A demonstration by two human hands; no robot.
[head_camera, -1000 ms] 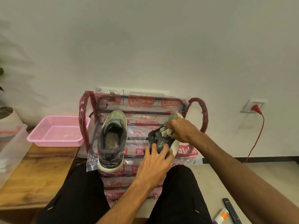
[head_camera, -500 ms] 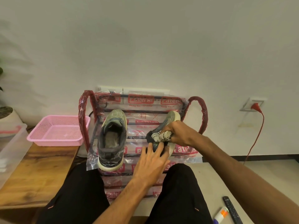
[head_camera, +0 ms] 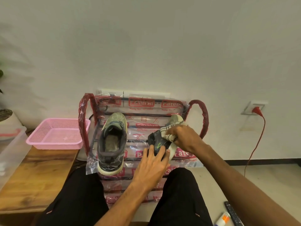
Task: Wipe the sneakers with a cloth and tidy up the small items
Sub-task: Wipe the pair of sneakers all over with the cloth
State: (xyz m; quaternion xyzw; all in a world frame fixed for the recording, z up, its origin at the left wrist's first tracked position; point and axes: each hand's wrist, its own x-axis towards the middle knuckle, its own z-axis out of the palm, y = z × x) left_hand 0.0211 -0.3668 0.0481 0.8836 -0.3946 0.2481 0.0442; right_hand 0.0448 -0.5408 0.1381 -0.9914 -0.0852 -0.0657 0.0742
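Two grey-green sneakers sit on the top shelf of a plastic-wrapped shoe rack [head_camera: 91,111]. The left sneaker [head_camera: 112,144] stands upright with its opening toward me. The right sneaker [head_camera: 175,120] is tipped on its side. My left hand [head_camera: 153,165] holds its dark heel, fingers curled round it. My right hand [head_camera: 184,136] grips a white striped cloth [head_camera: 167,132] and presses it onto the sneaker's side. Much of this sneaker is hidden by my hands.
A pink mesh basket [head_camera: 57,132] sits on a wooden bench [head_camera: 32,176] at left, beside a clear plastic box [head_camera: 11,154]. A remote control [head_camera: 232,212] and a small tube [head_camera: 224,218] lie at lower right. A red plug and cord [head_camera: 257,111] hang on the wall.
My right hand has moved the cloth along the tipped sneaker, first toward the heel and then back up its side. My left hand stays on the heel.
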